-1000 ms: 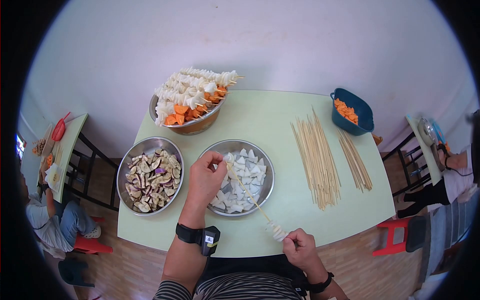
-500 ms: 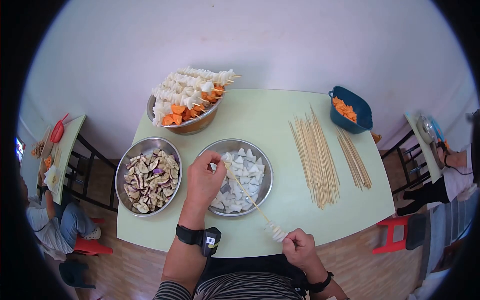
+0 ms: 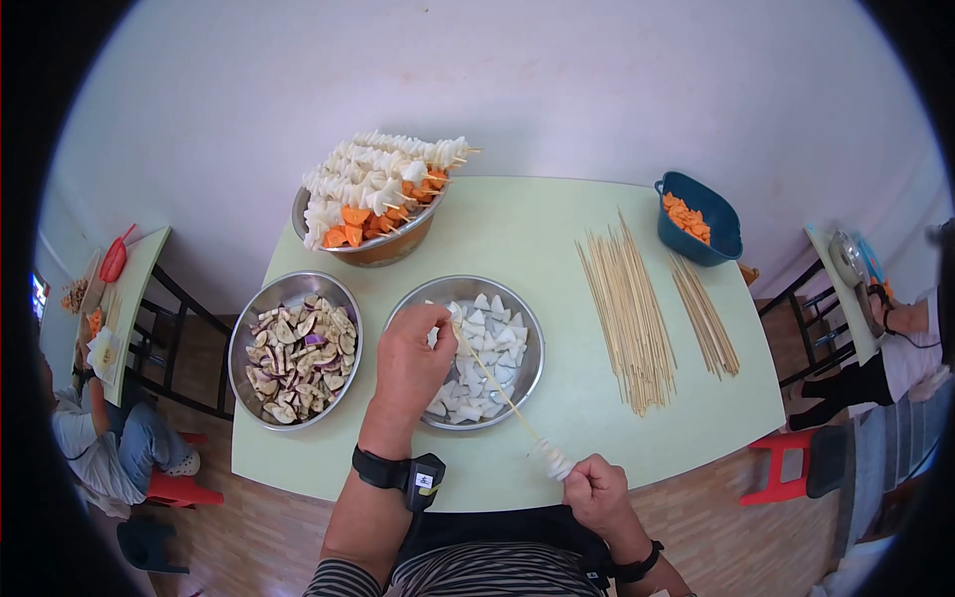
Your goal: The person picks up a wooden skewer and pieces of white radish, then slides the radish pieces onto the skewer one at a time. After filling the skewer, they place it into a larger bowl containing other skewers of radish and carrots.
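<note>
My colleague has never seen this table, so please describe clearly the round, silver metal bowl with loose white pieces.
Start at the pale green table. Near its middle stands a round, silver metal bowl, its left side partly hidden by the person's bare left hand. It holds loose white chunks, whereas the similar metal bowl to its left holds purple-skinned slices.

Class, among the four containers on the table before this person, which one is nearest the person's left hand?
The metal bowl of loose white pieces: in this view the left hand overlaps its left rim, but no other container.
</note>
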A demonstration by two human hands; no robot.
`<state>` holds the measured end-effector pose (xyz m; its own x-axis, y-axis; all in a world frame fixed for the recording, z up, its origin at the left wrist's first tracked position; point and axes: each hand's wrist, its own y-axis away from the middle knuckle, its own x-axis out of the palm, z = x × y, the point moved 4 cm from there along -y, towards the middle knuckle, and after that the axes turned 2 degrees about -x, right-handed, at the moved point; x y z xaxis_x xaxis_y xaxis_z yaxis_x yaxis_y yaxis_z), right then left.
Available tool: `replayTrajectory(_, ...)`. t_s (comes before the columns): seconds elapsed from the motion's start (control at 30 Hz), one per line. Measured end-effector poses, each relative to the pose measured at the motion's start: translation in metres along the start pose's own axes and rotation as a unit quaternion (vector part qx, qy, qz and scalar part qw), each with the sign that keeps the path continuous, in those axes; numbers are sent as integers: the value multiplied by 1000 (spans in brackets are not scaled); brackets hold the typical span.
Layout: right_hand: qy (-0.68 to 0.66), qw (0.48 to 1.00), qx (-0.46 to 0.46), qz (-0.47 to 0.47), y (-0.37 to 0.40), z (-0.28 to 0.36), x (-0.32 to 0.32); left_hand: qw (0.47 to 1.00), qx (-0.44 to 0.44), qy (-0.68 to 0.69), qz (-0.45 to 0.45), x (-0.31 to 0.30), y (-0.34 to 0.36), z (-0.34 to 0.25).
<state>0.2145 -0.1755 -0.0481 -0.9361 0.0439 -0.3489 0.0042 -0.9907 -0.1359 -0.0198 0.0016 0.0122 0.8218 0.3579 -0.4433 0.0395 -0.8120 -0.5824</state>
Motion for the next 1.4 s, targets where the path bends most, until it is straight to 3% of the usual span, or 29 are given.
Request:
replayTrajectory(0.33,-12,999,29,-12,0,3,3,998,-56,4,30,-2,1,-7)
replayTrajectory(0.6,-30,998,28,-37,-3,8,11,996,15,21,86,11,9,-27)
replayTrajectory(0.9,-45,998,42,-23,-29,24,20,985,26,42,165,21,17,-38)
replayTrajectory(1.23,-67,996,43,-30,-51,25,26,982,4,82,168,21,19,-39)
replayTrajectory(1.4,-77,996,40,-34,-57,25,28,973,63,92,204,30,25,-50)
